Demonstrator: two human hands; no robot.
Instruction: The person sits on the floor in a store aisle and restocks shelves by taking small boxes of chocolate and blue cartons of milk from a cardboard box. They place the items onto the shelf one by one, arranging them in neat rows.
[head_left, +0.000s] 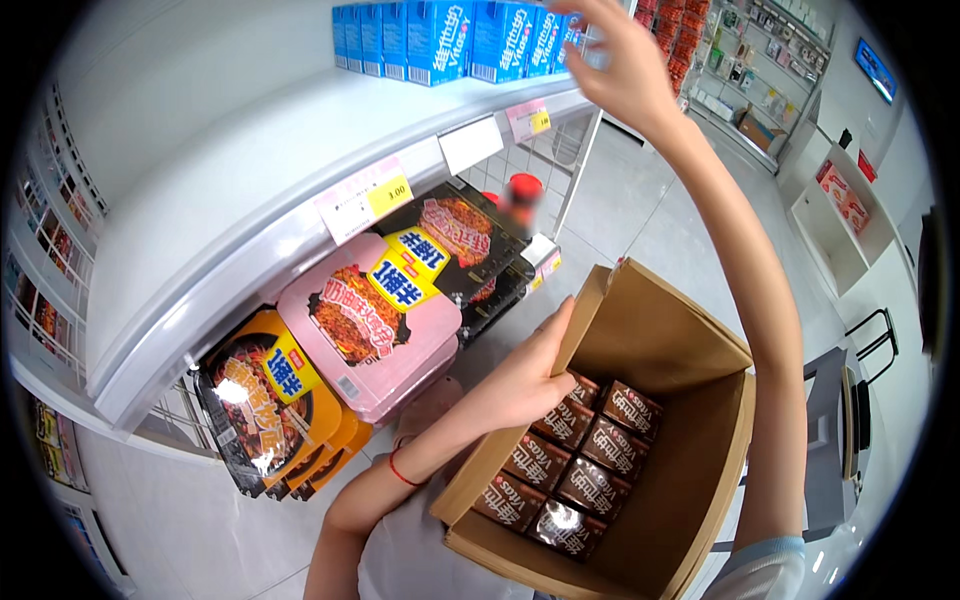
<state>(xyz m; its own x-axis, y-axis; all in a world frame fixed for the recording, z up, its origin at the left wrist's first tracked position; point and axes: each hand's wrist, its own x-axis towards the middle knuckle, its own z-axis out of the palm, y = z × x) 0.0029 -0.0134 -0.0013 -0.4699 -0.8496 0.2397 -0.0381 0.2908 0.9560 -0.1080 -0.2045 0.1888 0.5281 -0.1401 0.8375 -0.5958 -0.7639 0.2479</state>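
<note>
My left hand (536, 371) grips the near wall of an open cardboard box (652, 315), thumb and fingers on either side of the edge. Several brown Vitasoy drink cartons (585, 457) lie in two rows inside it. Up at the shelf's right end is my right hand (626, 64), fingers spread and slightly blurred. It is beside the last of several blue Vitasoy cartons (442, 41), which stand in a line on the white shelf (225, 157). Whether the fingertips touch that last carton is hard to see.
Below the shelf sit stacked instant-noodle packs: orange (277, 405), pink (375, 330) and black (465, 240). Price tags (364, 199) line the shelf edge. A red-lidded container (523, 196) stands behind the packs. At the right are a grey cart or stand (825, 442) and a white cabinet (840, 225).
</note>
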